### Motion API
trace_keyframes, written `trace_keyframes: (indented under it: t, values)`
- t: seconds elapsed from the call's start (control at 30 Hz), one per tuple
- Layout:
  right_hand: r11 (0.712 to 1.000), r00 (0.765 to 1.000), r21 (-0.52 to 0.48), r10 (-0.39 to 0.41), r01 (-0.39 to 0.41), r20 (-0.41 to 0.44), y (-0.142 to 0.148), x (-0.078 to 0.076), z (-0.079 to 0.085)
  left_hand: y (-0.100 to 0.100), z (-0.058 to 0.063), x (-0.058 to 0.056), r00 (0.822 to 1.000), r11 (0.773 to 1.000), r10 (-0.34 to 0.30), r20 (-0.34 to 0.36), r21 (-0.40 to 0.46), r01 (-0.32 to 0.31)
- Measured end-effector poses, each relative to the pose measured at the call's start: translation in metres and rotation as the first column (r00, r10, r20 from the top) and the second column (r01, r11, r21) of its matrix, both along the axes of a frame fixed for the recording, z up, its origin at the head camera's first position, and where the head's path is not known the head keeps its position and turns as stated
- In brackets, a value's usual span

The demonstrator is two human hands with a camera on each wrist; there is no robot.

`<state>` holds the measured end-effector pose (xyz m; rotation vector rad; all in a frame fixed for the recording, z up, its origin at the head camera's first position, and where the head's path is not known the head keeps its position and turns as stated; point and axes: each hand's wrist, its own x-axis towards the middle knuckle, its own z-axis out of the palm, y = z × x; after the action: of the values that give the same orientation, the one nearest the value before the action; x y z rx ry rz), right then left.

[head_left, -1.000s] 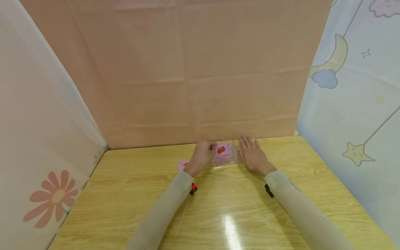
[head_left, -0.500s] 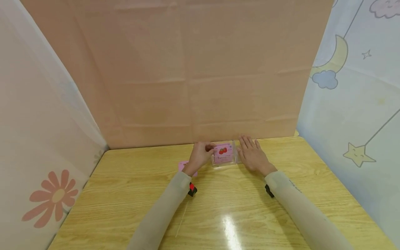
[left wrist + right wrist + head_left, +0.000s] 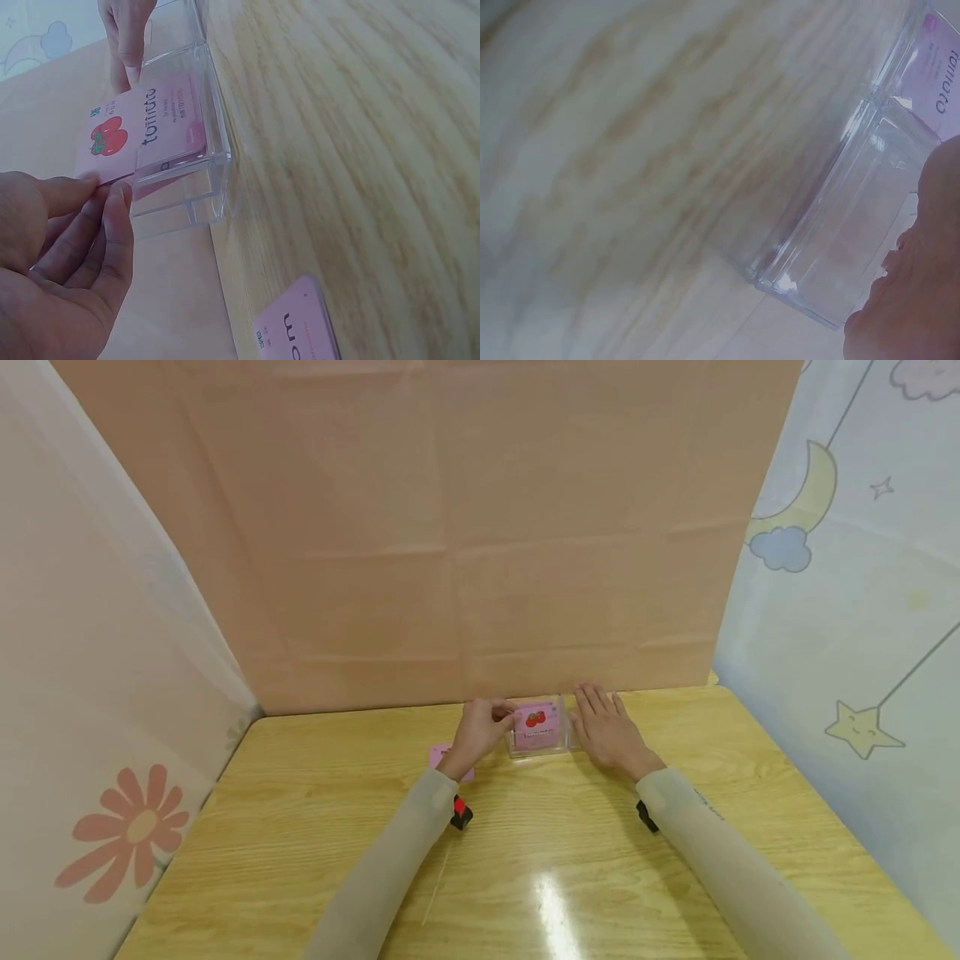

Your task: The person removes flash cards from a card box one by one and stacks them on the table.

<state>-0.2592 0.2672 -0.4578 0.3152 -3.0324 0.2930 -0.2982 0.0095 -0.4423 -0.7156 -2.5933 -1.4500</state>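
Pink tomato card (image 3: 536, 727) stands upright in the clear box (image 3: 836, 236), right of and below the head view's centre; the nearer left hand (image 3: 480, 728) pinches its left edge, while the right hand's (image 3: 609, 735) straight fingers rest at the right end.

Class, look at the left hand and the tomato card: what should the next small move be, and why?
Probably, the left hand should ease the tomato card farther down into the clear box: the card's lower part already sits behind the see-through wall, while its pictured part stands above the rim, pinched at one edge.
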Motion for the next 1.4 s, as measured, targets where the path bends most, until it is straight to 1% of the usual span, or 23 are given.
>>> trace_keyframes:
  t: [0.23, 0.47, 0.7, 0.9, 1.07, 1.23, 1.33, 1.4]
  values:
    - [1.0, 1.0, -0.008, 0.006, -0.005, 0.004, 0.0, 0.002, -0.001, -0.001, 0.001, 0.003, 1.0, 1.0, 0.007, 0.004, 0.001, -0.007]
    - [1.0, 1.0, -0.015, 0.014, -0.014, -0.004, -0.002, 0.005, 0.0, -0.002, 0.007, 0.009, 0.999, 0.999, 0.036, -0.026, -0.005, -0.036]
    - [1.0, 1.0, -0.006, 0.025, -0.025, -0.012, -0.001, 0.009, 0.0, -0.002, 0.01, 0.016, 0.999, 0.999, 0.038, 0.002, 0.014, -0.038]
    - [1.0, 1.0, -0.006, 0.031, -0.031, -0.004, -0.001, 0.013, 0.001, -0.006, 0.011, 0.022, 0.998, 0.996, 0.051, 0.047, 0.073, -0.054]
    - [1.0, 1.0, 0.004, 0.028, -0.028, -0.011, -0.001, 0.012, 0.0, -0.01, 0.012, 0.021, 0.996, 0.989, 0.054, 0.072, 0.131, -0.063]
    - [1.0, 0.999, 0.003, 0.031, -0.031, -0.011, 0.0, 0.012, 0.0, -0.012, 0.015, 0.019, 0.993, 0.98, 0.055, 0.105, 0.187, -0.074]
    - [1.0, 0.999, -0.001, 0.03, -0.03, -0.01, 0.0, 0.012, 0.0, -0.013, 0.018, 0.018, 0.991, 0.969, 0.052, 0.123, 0.232, -0.08]
    - [1.0, 0.999, -0.004, 0.031, -0.031, -0.011, -0.001, 0.012, 0.0, -0.015, 0.02, 0.018, 0.988, 0.959, 0.047, 0.15, 0.268, -0.087]
